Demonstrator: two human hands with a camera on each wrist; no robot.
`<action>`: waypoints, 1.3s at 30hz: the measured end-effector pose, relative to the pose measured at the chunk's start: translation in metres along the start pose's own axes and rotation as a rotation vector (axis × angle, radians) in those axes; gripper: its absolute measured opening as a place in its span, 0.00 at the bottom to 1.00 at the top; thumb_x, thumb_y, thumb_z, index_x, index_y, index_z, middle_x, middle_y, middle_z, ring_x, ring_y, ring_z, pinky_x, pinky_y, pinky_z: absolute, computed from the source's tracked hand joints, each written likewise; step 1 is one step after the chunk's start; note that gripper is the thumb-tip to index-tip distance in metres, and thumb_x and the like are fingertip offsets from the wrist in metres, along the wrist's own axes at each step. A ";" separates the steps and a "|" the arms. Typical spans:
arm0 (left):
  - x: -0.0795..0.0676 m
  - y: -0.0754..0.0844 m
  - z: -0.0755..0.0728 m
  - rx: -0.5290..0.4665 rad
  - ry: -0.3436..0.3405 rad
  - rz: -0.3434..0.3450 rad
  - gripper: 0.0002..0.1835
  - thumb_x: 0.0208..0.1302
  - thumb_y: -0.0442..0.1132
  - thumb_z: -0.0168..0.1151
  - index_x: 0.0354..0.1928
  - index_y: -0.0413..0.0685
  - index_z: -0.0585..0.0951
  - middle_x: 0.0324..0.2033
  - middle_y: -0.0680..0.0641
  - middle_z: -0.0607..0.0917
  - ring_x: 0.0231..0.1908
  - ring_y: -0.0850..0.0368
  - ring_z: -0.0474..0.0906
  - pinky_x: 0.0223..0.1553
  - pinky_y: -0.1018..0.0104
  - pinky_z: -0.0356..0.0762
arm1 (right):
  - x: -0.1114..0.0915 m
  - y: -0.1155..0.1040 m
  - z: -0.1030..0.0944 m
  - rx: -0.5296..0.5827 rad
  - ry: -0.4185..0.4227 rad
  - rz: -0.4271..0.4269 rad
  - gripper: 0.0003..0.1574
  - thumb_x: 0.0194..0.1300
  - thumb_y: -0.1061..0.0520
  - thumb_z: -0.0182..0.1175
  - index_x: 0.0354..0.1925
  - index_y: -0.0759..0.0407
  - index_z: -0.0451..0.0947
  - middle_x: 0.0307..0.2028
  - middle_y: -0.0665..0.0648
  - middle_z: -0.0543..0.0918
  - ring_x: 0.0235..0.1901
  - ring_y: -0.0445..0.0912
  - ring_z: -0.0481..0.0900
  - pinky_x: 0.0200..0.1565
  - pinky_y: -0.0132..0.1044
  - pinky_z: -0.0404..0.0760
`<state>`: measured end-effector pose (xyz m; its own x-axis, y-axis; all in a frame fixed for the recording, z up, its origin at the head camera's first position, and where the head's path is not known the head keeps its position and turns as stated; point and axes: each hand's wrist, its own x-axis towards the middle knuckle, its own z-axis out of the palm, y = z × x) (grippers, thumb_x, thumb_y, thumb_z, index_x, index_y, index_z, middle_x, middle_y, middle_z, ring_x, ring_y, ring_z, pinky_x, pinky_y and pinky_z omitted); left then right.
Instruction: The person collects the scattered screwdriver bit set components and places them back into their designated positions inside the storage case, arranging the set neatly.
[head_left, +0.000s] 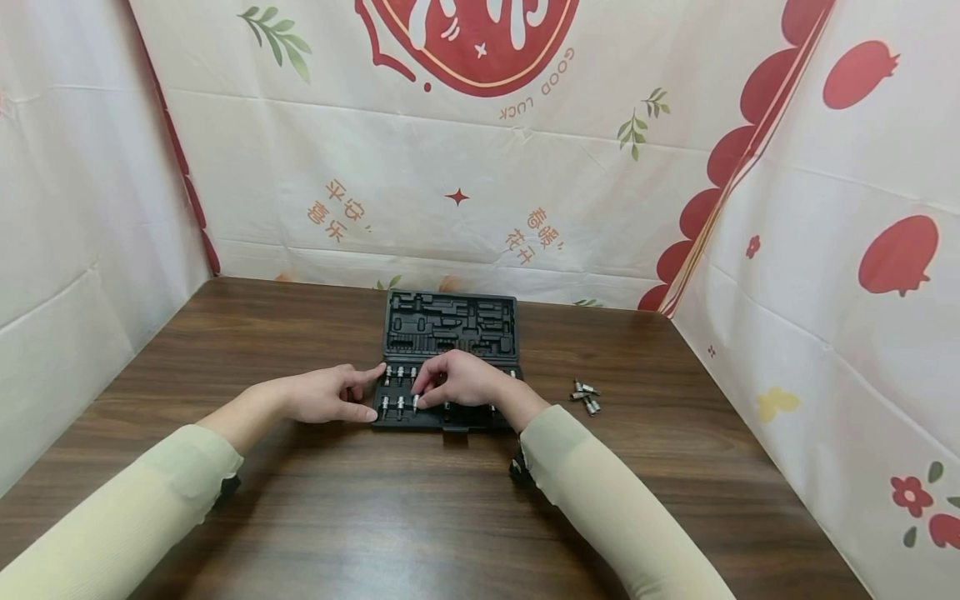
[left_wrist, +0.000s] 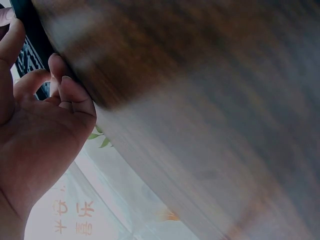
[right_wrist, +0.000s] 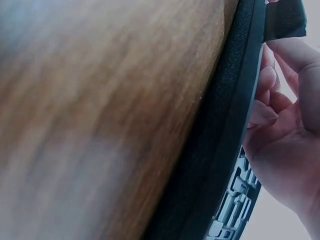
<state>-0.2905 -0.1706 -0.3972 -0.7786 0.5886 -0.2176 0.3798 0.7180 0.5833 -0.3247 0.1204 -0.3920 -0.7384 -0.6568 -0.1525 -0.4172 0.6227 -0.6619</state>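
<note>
A black plastic tool case (head_left: 450, 302) lies open on the table, its moulded lid tipped back. Short silver bit sockets (head_left: 386, 407) sit in two rows in the base. My left hand (head_left: 322, 394) is at the case's left side, with the index fingertip at the upper left edge and the thumb at the front left corner. Over the base, my right hand (head_left: 461, 379) pinches a silver bit socket (head_left: 416, 402) in the front row between thumb and fingers. That hand hides part of the base. In the right wrist view, the case wall covers its fingertips.
Several loose silver bit sockets (head_left: 587, 397) lie in a small pile on the brown wooden table (head_left: 360, 508), right of the case. White printed cloth (head_left: 457, 150) hangs behind the table and at both sides.
</note>
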 end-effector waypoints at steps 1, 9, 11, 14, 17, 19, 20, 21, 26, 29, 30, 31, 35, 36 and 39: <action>0.000 0.000 0.000 0.000 0.000 0.000 0.49 0.75 0.58 0.71 0.87 0.46 0.60 0.51 0.42 0.80 0.46 0.53 0.75 0.51 0.57 0.74 | 0.000 0.001 0.000 0.000 -0.001 -0.002 0.06 0.71 0.55 0.77 0.46 0.48 0.92 0.41 0.46 0.90 0.41 0.38 0.83 0.49 0.34 0.80; -0.001 0.001 0.000 -0.013 -0.007 0.003 0.49 0.76 0.57 0.70 0.87 0.46 0.59 0.51 0.42 0.79 0.46 0.52 0.75 0.50 0.58 0.73 | 0.001 0.005 -0.001 0.006 -0.002 0.017 0.20 0.71 0.51 0.77 0.60 0.47 0.89 0.36 0.48 0.87 0.35 0.41 0.78 0.43 0.35 0.76; -0.001 0.001 0.000 -0.017 -0.009 0.002 0.49 0.76 0.57 0.70 0.88 0.46 0.59 0.51 0.41 0.79 0.45 0.52 0.75 0.49 0.58 0.73 | 0.002 0.005 -0.001 -0.007 -0.006 0.022 0.21 0.71 0.49 0.77 0.60 0.46 0.89 0.35 0.48 0.86 0.33 0.41 0.77 0.42 0.35 0.76; -0.001 0.002 0.000 -0.022 -0.012 -0.003 0.49 0.76 0.57 0.70 0.88 0.46 0.58 0.51 0.41 0.78 0.45 0.52 0.74 0.49 0.58 0.73 | 0.003 0.005 0.000 -0.020 -0.013 0.031 0.20 0.71 0.47 0.77 0.59 0.45 0.89 0.34 0.47 0.84 0.32 0.40 0.76 0.41 0.35 0.75; -0.002 0.002 -0.001 -0.024 -0.015 -0.006 0.49 0.76 0.57 0.70 0.88 0.47 0.58 0.52 0.41 0.78 0.45 0.52 0.74 0.49 0.58 0.73 | 0.003 0.004 0.001 -0.019 -0.016 0.038 0.19 0.72 0.48 0.77 0.59 0.44 0.89 0.34 0.47 0.83 0.31 0.41 0.75 0.41 0.35 0.75; -0.002 0.002 -0.001 -0.020 -0.015 -0.005 0.49 0.76 0.57 0.70 0.88 0.46 0.58 0.51 0.41 0.78 0.45 0.52 0.74 0.49 0.58 0.73 | 0.003 0.003 0.001 -0.018 -0.016 0.039 0.19 0.72 0.48 0.77 0.59 0.44 0.89 0.33 0.47 0.83 0.31 0.41 0.75 0.41 0.35 0.75; -0.002 0.002 -0.001 -0.017 -0.015 -0.003 0.49 0.76 0.57 0.70 0.88 0.46 0.58 0.51 0.41 0.78 0.45 0.52 0.74 0.49 0.58 0.73 | 0.003 0.003 0.001 -0.019 -0.015 0.039 0.19 0.72 0.48 0.76 0.59 0.44 0.89 0.33 0.47 0.83 0.31 0.41 0.75 0.40 0.35 0.75; -0.002 0.002 -0.001 -0.015 -0.015 -0.001 0.49 0.76 0.57 0.70 0.88 0.46 0.58 0.51 0.41 0.78 0.45 0.52 0.74 0.49 0.58 0.73 | 0.003 0.003 0.001 -0.021 -0.015 0.039 0.19 0.72 0.48 0.76 0.59 0.44 0.89 0.33 0.47 0.82 0.30 0.41 0.74 0.40 0.35 0.75; -0.001 0.001 0.000 -0.009 -0.011 0.008 0.49 0.76 0.57 0.70 0.88 0.46 0.59 0.51 0.42 0.79 0.45 0.52 0.75 0.49 0.58 0.73 | 0.003 0.003 0.001 -0.034 -0.019 0.043 0.19 0.72 0.48 0.76 0.59 0.43 0.89 0.33 0.47 0.82 0.30 0.41 0.74 0.40 0.35 0.75; -0.001 0.001 0.000 -0.009 -0.012 0.006 0.49 0.76 0.58 0.70 0.88 0.46 0.59 0.51 0.42 0.79 0.45 0.52 0.75 0.49 0.58 0.73 | 0.003 0.003 0.001 -0.045 -0.023 0.053 0.18 0.72 0.48 0.76 0.58 0.43 0.89 0.33 0.47 0.81 0.31 0.41 0.74 0.41 0.36 0.75; -0.001 0.001 0.000 -0.007 -0.013 0.004 0.49 0.76 0.58 0.70 0.88 0.46 0.59 0.51 0.42 0.79 0.45 0.52 0.75 0.49 0.58 0.73 | 0.003 0.002 0.001 -0.051 -0.023 0.058 0.18 0.73 0.47 0.76 0.58 0.42 0.89 0.33 0.47 0.81 0.31 0.41 0.74 0.41 0.36 0.74; -0.001 0.002 0.000 -0.006 -0.013 0.003 0.49 0.76 0.58 0.70 0.88 0.47 0.58 0.51 0.42 0.79 0.45 0.52 0.75 0.49 0.58 0.73 | 0.004 0.002 0.001 -0.055 -0.023 0.061 0.17 0.73 0.47 0.76 0.58 0.42 0.88 0.32 0.47 0.81 0.31 0.41 0.74 0.42 0.36 0.74; -0.001 0.002 -0.001 0.002 -0.011 -0.002 0.49 0.76 0.58 0.70 0.88 0.47 0.58 0.52 0.41 0.79 0.46 0.52 0.75 0.50 0.57 0.73 | 0.006 -0.001 0.001 -0.071 -0.015 0.073 0.16 0.72 0.47 0.76 0.56 0.42 0.88 0.32 0.48 0.80 0.32 0.42 0.75 0.43 0.37 0.74; -0.002 0.002 -0.001 0.003 -0.012 -0.003 0.49 0.76 0.58 0.70 0.88 0.47 0.58 0.52 0.41 0.79 0.46 0.52 0.75 0.50 0.57 0.73 | 0.006 -0.002 0.001 -0.071 -0.014 0.076 0.16 0.72 0.47 0.76 0.56 0.42 0.88 0.32 0.48 0.80 0.32 0.42 0.75 0.43 0.37 0.74; -0.002 0.002 -0.001 -0.001 -0.014 -0.005 0.49 0.76 0.58 0.70 0.88 0.47 0.58 0.52 0.41 0.79 0.45 0.52 0.75 0.49 0.57 0.73 | 0.007 -0.002 0.001 -0.067 -0.014 0.085 0.16 0.72 0.47 0.76 0.56 0.42 0.89 0.32 0.48 0.80 0.32 0.42 0.75 0.44 0.38 0.74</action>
<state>-0.2887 -0.1706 -0.3948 -0.7733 0.5903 -0.2314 0.3754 0.7203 0.5833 -0.3283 0.1142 -0.3922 -0.7655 -0.6058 -0.2169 -0.3882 0.7035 -0.5953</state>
